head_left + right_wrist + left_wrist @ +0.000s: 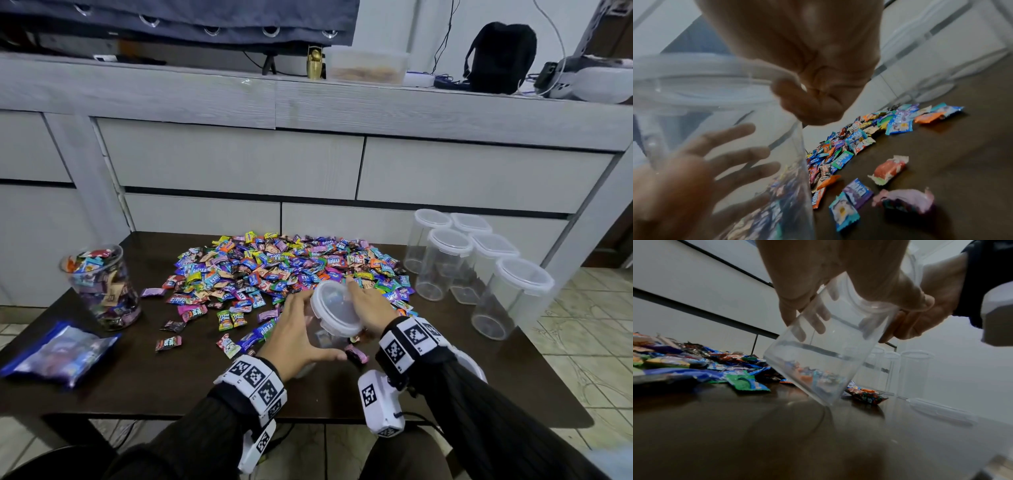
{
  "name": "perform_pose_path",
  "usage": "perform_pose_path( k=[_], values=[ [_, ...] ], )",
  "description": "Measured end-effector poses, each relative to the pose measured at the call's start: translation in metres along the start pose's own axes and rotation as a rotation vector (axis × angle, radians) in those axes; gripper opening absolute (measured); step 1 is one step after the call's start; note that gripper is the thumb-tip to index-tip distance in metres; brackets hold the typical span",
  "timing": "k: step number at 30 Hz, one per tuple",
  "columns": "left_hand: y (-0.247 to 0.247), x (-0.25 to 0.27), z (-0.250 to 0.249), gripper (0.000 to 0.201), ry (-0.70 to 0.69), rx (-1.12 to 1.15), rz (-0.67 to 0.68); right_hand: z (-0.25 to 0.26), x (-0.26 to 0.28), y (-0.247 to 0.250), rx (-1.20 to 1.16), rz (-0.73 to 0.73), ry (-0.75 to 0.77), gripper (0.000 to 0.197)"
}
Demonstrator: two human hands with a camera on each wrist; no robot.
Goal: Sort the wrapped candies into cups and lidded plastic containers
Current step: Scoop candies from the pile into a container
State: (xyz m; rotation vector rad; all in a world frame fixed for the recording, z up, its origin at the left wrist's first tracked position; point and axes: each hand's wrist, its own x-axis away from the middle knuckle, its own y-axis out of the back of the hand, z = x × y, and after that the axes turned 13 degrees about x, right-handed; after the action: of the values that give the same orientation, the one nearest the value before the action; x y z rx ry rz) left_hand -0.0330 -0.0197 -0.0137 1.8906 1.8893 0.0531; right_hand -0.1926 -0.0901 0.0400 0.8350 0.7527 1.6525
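Both hands hold one clear plastic container (334,317) above the near middle of the dark surface (171,387). The left hand (298,337) wraps its body, fingers spread along the far wall and thumb along the near side; through the clear wall the right wrist view shows those fingers (740,152) pressed flat against it. The right hand (368,308) grips the white lid (337,310), its fingers curled over the rim; in the right wrist view a fingertip (789,91) hooks the lid's edge. The container is tilted, with its lid end up and away from the person, and in the left wrist view its lower corner (827,403) sits at or just above the surface; which of the two I cannot tell. The inside looks nearly empty; what colour shows through the wall may be candies behind it.

A broad heap of wrapped candies (291,267) covers the far middle of the surface, with loose pieces scattered toward the hands, among them a pink-wrapped one (356,354) just beside the container's base. At the far right stands a cluster of lidded clear containers (476,263), all apparently empty. At the left stands an open clear cup (102,284) filled with candies, and nearer the person lies a blue plastic bag (58,353). Behind the surface is a grey cabinet (239,164) with drawers.
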Motion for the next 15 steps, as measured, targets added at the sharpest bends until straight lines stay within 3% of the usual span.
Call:
perform_pose_path(
  k=[3,5,8,12,15],
  values=[
    [0.001,0.004,-0.004,0.101,-0.005,-0.056,0.055,-0.004,0.0,0.001,-0.035,-0.087,0.1,0.058],
    [0.009,0.005,-0.01,0.082,-0.003,-0.032,0.087,-0.007,0.001,0.005,-0.088,-0.067,0.191,0.053],
    [0.021,0.0,-0.017,0.073,0.021,-0.008,0.159,-0.011,0.0,0.009,-0.136,-0.015,0.324,0.047],
    [0.023,-0.01,-0.022,0.077,0.09,-0.071,0.261,-0.011,0.001,0.008,-0.192,-0.042,0.453,0.041],
    [0.016,-0.013,-0.018,0.096,0.14,-0.067,0.315,-0.008,0.0,0.006,-0.334,-0.07,0.446,0.038]
  ],
)
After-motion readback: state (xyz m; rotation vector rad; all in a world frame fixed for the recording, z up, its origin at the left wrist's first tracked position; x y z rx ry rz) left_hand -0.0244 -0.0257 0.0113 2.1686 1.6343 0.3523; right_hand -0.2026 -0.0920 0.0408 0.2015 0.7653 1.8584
